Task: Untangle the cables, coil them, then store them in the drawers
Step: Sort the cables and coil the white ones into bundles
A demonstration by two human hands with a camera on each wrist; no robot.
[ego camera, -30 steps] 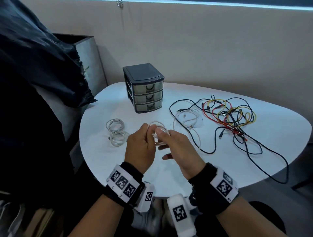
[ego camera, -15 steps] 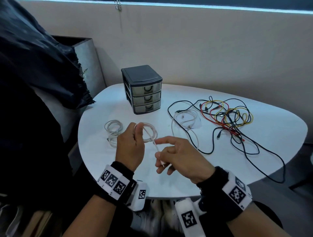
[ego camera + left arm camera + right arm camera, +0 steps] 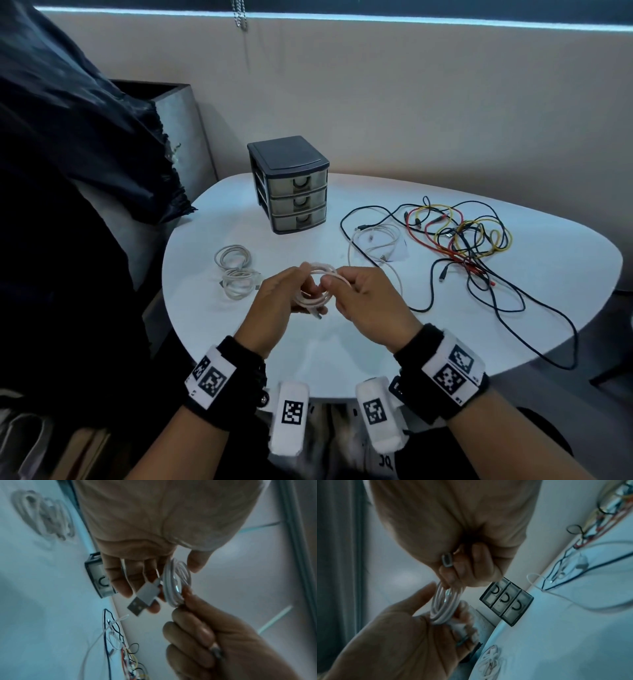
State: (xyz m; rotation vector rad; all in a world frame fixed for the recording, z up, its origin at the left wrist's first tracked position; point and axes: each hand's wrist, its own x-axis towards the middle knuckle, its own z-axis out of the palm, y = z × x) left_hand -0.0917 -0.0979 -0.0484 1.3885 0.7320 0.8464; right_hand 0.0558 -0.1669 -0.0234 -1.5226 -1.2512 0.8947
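Above the near part of the white table (image 3: 342, 353) both hands hold a coiled white cable (image 3: 317, 286) (image 3: 177, 582) (image 3: 446, 601). My left hand (image 3: 274, 301) (image 3: 147, 574) grips the coil, and the cable's USB plug (image 3: 142, 597) sticks out past its fingers. My right hand (image 3: 366, 301) (image 3: 462, 568) pinches the coil's other side. A small grey three-drawer unit (image 3: 291, 185) (image 3: 506, 600) stands at the back of the table with all drawers closed. To the right lies a tangle of black, red and yellow cables (image 3: 459, 236).
Two coiled white cables (image 3: 236, 270) lie on the table left of my hands. A loose white cable (image 3: 376, 243) lies beside the tangle. Long black leads (image 3: 534, 318) trail toward the right front edge. Dark fabric (image 3: 68, 137) hangs at the left.
My right hand, which was drawing a straight stretch of the white cable toward me, has come back up to the coil. Both hands now meet on it.
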